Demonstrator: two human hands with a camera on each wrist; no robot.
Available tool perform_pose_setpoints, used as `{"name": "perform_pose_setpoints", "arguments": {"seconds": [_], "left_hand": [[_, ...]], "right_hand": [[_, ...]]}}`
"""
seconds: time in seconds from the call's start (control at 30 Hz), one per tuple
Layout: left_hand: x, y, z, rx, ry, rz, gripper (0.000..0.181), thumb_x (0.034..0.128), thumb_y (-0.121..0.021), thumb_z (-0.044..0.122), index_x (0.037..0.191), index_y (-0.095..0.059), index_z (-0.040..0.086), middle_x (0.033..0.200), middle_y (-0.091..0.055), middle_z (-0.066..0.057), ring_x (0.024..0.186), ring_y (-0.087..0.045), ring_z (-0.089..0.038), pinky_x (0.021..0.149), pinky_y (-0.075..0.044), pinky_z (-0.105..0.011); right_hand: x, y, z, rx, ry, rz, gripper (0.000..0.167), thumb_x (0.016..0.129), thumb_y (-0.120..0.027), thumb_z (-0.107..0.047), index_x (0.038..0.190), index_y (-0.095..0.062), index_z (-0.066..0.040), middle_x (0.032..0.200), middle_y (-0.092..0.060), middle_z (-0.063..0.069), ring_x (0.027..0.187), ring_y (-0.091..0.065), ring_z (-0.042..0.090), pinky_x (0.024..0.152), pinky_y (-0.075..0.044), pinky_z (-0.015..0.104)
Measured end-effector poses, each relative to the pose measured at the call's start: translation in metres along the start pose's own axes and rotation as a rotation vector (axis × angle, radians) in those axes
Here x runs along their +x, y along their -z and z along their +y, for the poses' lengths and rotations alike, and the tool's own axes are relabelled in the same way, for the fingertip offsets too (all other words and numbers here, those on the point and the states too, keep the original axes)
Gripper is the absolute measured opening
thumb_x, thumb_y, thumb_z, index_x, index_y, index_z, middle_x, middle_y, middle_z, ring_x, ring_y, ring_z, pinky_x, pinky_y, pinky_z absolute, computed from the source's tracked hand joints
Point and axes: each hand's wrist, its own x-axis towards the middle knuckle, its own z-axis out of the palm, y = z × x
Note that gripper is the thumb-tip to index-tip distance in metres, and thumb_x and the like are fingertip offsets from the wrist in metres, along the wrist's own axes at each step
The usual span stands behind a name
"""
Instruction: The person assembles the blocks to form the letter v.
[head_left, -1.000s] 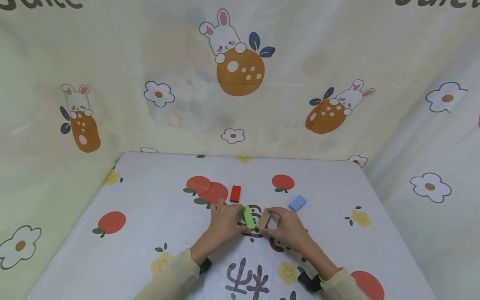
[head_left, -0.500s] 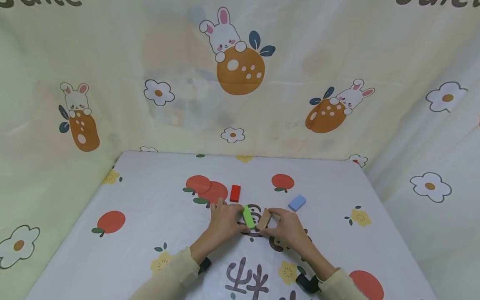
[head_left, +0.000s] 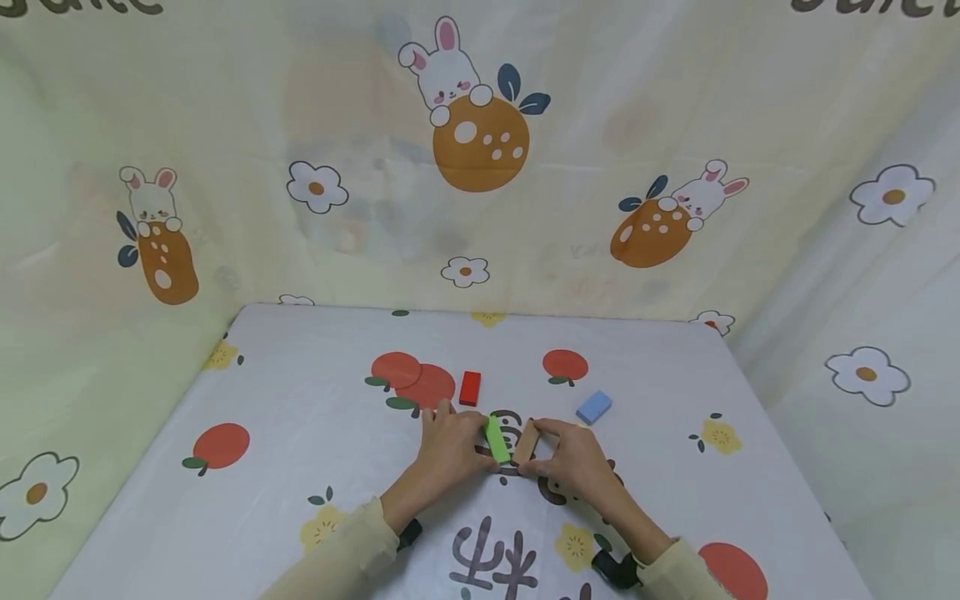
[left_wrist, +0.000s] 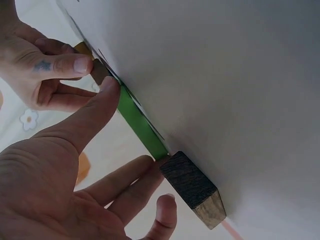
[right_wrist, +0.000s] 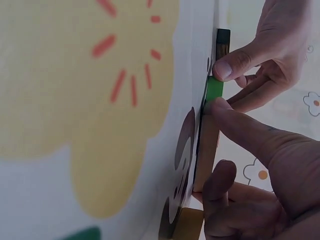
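Note:
My left hand [head_left: 446, 447] pinches a green block [head_left: 497, 441] between thumb and fingers, at its two ends. Just right of it, my right hand [head_left: 581, 458] grips a light brown block [head_left: 527, 442] the same way. The two blocks lean towards each other at their near ends, with a wider gap at the far ends. In the left wrist view the green block [left_wrist: 142, 127] lies low along the tabletop. The right wrist view has the brown block [right_wrist: 206, 152] along the surface, its end close to the green one [right_wrist: 214, 89]; contact cannot be told.
Beyond my left fingers lies a red block [head_left: 470, 389], and beyond my right hand a blue block [head_left: 594, 407]. The patterned tablecloth [head_left: 300, 442] meets a hanging printed cloth [head_left: 360, 242] at the back. Black wrist gear [head_left: 617, 569] sits under my right wrist.

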Motion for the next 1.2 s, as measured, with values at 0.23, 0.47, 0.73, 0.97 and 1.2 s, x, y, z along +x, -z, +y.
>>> {"name": "perform_pose_setpoints", "arguments": {"seconds": [0.23, 0.47, 0.73, 0.97, 1.2], "left_hand": [[-0.0031, 0.0016, 0.0015, 0.016, -0.011, 0.008, 0.059, 0.0705, -0.099, 0.039, 0.119, -0.080, 0.011, 0.110, -0.082, -0.004, 0.091, -0.043, -0.020, 0.080, -0.028, -0.039], [-0.0042, 0.0027, 0.0031, 0.029, -0.012, 0.019, 0.061, 0.0696, -0.099, 0.039, 0.120, -0.080, 0.010, 0.113, -0.082, -0.005, 0.092, -0.045, -0.020, 0.080, -0.029, -0.039], [-0.0047, 0.0025, 0.0034, 0.043, -0.001, 0.001, 0.063, 0.0715, -0.098, 0.041, 0.124, -0.078, 0.011, 0.118, -0.080, -0.005, 0.097, -0.048, -0.021, 0.082, -0.031, -0.039], [-0.0058, 0.0004, 0.0038, 0.062, -0.007, -0.004, 0.064, 0.0723, -0.097, 0.042, 0.124, -0.077, 0.011, 0.121, -0.079, -0.005, 0.100, -0.049, -0.022, 0.083, -0.032, -0.040], [-0.0053, 0.0009, 0.0052, 0.074, -0.004, -0.017, 0.065, 0.0732, -0.096, 0.044, 0.126, -0.077, 0.011, 0.122, -0.078, -0.006, 0.101, -0.050, -0.023, 0.084, -0.033, -0.040]], "right_hand": [[-0.0021, 0.0003, 0.0003, -0.008, 0.029, 0.001, 0.075, 0.070, -0.100, -0.027, 0.135, -0.071, -0.003, 0.138, -0.072, 0.017, 0.134, -0.065, 0.041, 0.110, -0.053, 0.057], [-0.0012, -0.0006, 0.0017, -0.016, 0.028, 0.007, 0.075, 0.071, -0.099, -0.028, 0.136, -0.071, -0.005, 0.139, -0.073, 0.015, 0.135, -0.064, 0.040, 0.109, -0.053, 0.057], [0.0005, -0.0024, 0.0030, -0.028, 0.022, -0.001, 0.075, 0.073, -0.098, -0.030, 0.137, -0.070, -0.006, 0.141, -0.071, 0.013, 0.136, -0.063, 0.040, 0.110, -0.053, 0.057], [0.0002, -0.0035, 0.0024, -0.039, 0.011, -0.020, 0.077, 0.073, -0.098, -0.029, 0.139, -0.069, -0.004, 0.143, -0.070, 0.015, 0.138, -0.062, 0.039, 0.111, -0.052, 0.056], [-0.0014, -0.0023, -0.0019, -0.031, -0.011, -0.038, 0.076, 0.076, -0.097, -0.028, 0.141, -0.067, -0.004, 0.145, -0.068, 0.016, 0.140, -0.060, 0.040, 0.113, -0.050, 0.057]]}}
